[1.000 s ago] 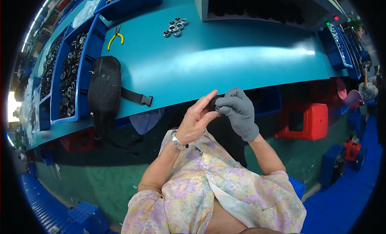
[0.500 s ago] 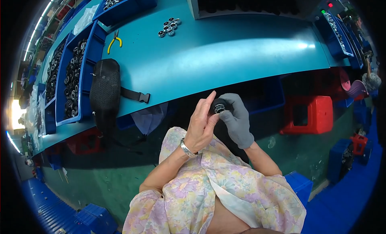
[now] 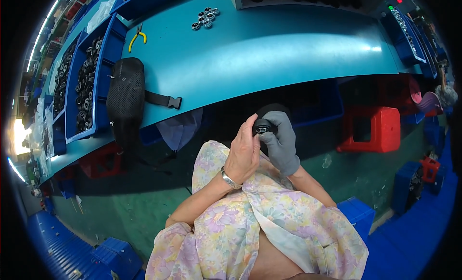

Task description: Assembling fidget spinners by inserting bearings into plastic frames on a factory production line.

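In front of my lap, just off the table's near edge, my right hand (image 3: pixel 283 144) in a grey glove is closed around a small round black part (image 3: pixel 262 128) with a silvery ring on its near face. Its exact kind does not show. My bare left hand (image 3: pixel 243 154), with a metal bracelet on the wrist, lies against the left side of the part. Its fingers are stretched out and close together, and the thumb is beside the ring. The gloved fingers hide the part's right side.
On the teal table (image 3: pixel 240 58) lie several black-and-silver round parts (image 3: pixel 206 19), yellow-handled pliers (image 3: pixel 137 38) and a black waist bag (image 3: pixel 126 95) with its strap. A blue bin (image 3: pixel 108 54) of dark parts stands left. Red stool (image 3: pixel 369 129) at right.
My left fingers have shifted slightly along the part, and its ringed face has tilted. The right hand keeps its hold. The whole view has shifted a little.
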### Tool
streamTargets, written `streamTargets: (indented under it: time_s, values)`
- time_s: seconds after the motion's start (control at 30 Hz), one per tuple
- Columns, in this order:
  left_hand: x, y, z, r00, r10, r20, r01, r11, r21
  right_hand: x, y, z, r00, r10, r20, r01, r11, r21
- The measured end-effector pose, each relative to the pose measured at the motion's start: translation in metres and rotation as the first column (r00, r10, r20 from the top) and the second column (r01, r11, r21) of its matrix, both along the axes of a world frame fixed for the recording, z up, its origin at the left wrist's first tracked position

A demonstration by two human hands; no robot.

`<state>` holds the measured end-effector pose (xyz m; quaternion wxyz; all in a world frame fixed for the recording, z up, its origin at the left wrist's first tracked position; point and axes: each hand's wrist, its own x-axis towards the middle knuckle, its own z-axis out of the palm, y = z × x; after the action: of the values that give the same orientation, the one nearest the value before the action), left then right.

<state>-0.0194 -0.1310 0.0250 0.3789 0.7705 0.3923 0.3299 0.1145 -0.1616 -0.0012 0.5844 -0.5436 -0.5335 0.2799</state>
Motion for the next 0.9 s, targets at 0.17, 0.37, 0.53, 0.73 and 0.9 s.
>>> streamTargets:
  time_s: [0.17, 0.37, 0.53, 0.73, 0.9]
  values:
    - [-0.008, -0.004, -0.017, 0.998, 0.013, -0.060, -0.028, 0.966, -0.257, -0.011, -0.003, -0.012, 0.998, 0.017, 0.058, -0.010, 0.994, -0.110]
    - [-0.017, -0.010, -0.037, 0.993, 0.108, -0.048, -0.118, 0.948, -0.295, -0.038, -0.011, -0.032, 0.990, -0.118, 0.082, 0.132, 0.970, -0.206]
    - [-0.022, -0.009, -0.049, 0.985, 0.169, -0.045, -0.174, 0.929, -0.326, -0.056, -0.008, -0.045, 0.978, -0.203, 0.038, 0.206, 0.939, -0.276]
    - [-0.028, -0.005, -0.066, 0.978, 0.196, -0.070, -0.208, 0.945, -0.254, -0.063, -0.005, -0.057, 0.964, -0.265, 0.013, 0.253, 0.901, -0.353]
    - [-0.039, 0.000, -0.060, 0.977, 0.202, 0.064, -0.125, 0.795, -0.593, -0.045, -0.013, -0.042, 0.923, -0.124, -0.365, -0.066, 0.881, -0.469]
